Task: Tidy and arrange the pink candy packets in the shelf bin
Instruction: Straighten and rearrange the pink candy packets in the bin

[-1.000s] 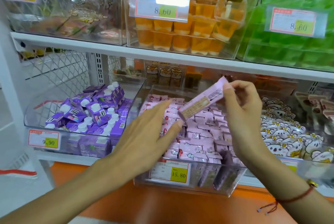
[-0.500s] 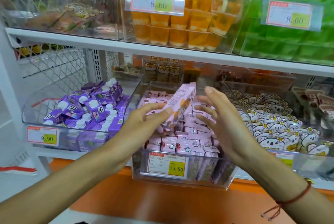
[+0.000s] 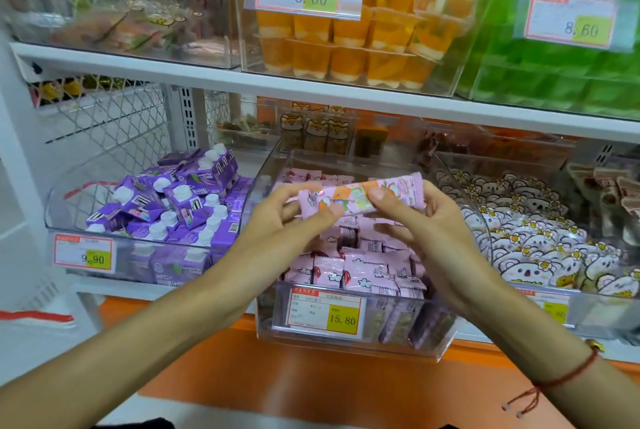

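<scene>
A person stands at a shop shelf, both bare hands raised over a clear plastic bin [image 3: 349, 349] of pink candy packets [image 3: 363, 266]. The left hand [image 3: 291, 220] and right hand [image 3: 426, 220] hold one long pink packet [image 3: 360, 198] between them, level and face-up, just above the heap. The left hand's fingers curl round the packet's left end; the right hand pinches it near the middle, thumb on top, with its lower fingers relaxed underneath. Below, the packets lie jumbled at mixed angles, some standing on edge against the front wall behind a yellow price tag [image 3: 325, 314]. To do this step well, it seems best to keep the packet flat and printed side up, lower it in line with its neighbours rather than across them, and press it gently so it does not slide forward. A bin of purple cartons [image 3: 180, 207] sits to the left, koala-print sweets [image 3: 540, 248] to the right.
</scene>
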Available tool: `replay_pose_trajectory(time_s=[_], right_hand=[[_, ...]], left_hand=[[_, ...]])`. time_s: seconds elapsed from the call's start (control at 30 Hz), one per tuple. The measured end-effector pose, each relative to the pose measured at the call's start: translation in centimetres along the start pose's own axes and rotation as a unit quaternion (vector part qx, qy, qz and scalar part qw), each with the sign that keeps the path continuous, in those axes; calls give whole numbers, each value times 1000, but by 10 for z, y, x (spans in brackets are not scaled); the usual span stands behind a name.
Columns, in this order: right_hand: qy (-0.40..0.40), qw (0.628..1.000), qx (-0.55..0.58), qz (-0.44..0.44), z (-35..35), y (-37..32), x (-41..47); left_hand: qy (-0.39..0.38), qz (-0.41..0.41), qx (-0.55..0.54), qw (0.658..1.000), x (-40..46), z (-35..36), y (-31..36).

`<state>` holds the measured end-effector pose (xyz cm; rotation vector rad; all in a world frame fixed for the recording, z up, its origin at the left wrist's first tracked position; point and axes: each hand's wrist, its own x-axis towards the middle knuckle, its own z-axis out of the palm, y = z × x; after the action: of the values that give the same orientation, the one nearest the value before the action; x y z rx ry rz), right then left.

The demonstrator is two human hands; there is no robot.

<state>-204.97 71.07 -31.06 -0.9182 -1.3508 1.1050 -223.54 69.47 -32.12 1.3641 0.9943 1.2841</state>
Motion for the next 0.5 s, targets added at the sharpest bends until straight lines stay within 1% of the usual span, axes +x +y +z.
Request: replay_pose_trajectory(time_s=[0.03, 0.07, 0.1, 0.13, 0.17, 0.2, 0.23, 0.27, 0.3, 0.37, 0.43, 0.5], right_hand=[[9, 1000, -29, 0, -1, 1, 1], [18, 996, -91, -8, -2, 2, 1], [20, 983, -184, -18, -4, 4, 1], [6, 955, -294, -30, -7, 6, 2], [-25, 914, -402, -42, -11, 9, 2], [-65, 868, -488, -59, -14, 12, 2], [-100, 830, -544, -75, -16, 14, 2], [-125, 804, -575, -88, -18, 15, 1], [-138, 790, -590, -95, -20, 15, 1], [-143, 785, -595, -99, -26, 14, 2], [-149, 783, -596, -100, -29, 12, 3], [-158, 775, -603, -104, -30, 13, 3]], left_hand=[[15, 12, 0, 1000, 1, -2, 0], [31, 31, 3, 999, 2, -3, 0], [47, 59, 17, 997, 3, -4, 1], [59, 94, 44, 993, 4, -5, 1], [64, 127, 81, 987, 5, -5, 1], [64, 153, 116, 979, 7, -5, 1], [60, 169, 141, 974, 8, -6, 0], [55, 174, 159, 970, 10, -7, 0], [48, 170, 174, 969, 12, -7, -1], [30, 168, 218, 961, 16, -8, 0], [12, 196, 295, 935, 19, -8, 2], [-11, 232, 383, 894, 23, -8, 10]])
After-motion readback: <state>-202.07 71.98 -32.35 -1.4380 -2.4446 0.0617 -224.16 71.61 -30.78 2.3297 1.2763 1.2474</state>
